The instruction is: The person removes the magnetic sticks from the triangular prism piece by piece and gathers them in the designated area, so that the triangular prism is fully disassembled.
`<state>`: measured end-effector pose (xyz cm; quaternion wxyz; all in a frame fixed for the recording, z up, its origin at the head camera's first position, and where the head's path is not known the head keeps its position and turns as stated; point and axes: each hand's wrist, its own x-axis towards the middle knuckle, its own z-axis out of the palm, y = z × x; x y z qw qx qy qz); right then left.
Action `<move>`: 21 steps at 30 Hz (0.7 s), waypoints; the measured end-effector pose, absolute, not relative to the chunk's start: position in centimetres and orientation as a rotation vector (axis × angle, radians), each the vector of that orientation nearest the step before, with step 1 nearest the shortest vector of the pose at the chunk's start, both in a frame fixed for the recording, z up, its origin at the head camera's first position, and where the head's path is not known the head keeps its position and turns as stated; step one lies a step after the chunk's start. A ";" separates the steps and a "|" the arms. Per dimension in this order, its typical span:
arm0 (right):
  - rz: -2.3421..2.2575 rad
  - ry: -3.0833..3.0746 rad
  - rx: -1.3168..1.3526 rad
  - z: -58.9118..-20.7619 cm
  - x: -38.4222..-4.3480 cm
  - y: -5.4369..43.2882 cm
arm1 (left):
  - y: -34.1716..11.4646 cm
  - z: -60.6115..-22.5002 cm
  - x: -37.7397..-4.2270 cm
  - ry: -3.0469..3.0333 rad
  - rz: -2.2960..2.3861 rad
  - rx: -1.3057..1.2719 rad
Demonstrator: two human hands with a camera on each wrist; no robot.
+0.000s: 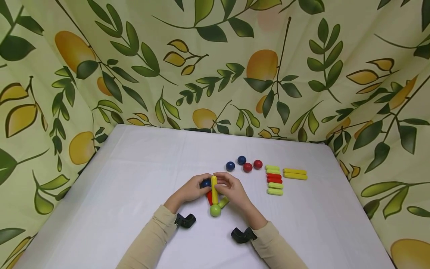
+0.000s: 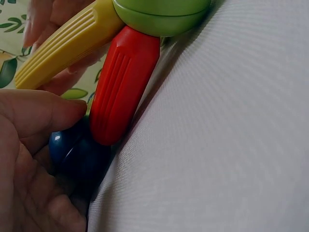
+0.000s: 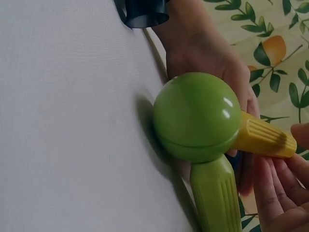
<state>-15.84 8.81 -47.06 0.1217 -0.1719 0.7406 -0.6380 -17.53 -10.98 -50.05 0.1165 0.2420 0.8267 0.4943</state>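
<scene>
A small built piece stands on the white table in front of me. Its green ball (image 1: 215, 210) joins a red stick (image 2: 125, 87), a yellow stick (image 1: 214, 190) and a lime-green stick (image 3: 215, 195). My left hand (image 1: 193, 189) holds a blue ball (image 2: 77, 152) at the red stick's far end, thumb on top. Upward from the green ball slants the yellow stick, its free end pinched between the thumb and fingers of my right hand (image 1: 234, 190). The lime stick's far end is hidden by the right hand in the head view.
Beyond the hands lie two blue balls (image 1: 230, 166) and two red balls (image 1: 247, 167). To their right is a column of short lime and red sticks (image 1: 274, 180), then two longer yellow sticks (image 1: 295, 174). Black wrist mounts (image 1: 186, 220) sit on both wrists. Leaf-print curtains surround the table.
</scene>
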 end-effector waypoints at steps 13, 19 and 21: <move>-1.898 2.203 -0.496 -46.7 -15.7 8.9 | -10.9 -50.0 -17.5 2.447 1.432 0.702; -1.903 2.207 -0.518 -46.3 -15.6 9.2 | -10.9 -49.9 -17.4 2.444 1.442 0.697; -1.906 2.207 -0.536 -46.3 -15.6 9.3 | -10.8 -49.8 -17.4 2.444 1.446 0.701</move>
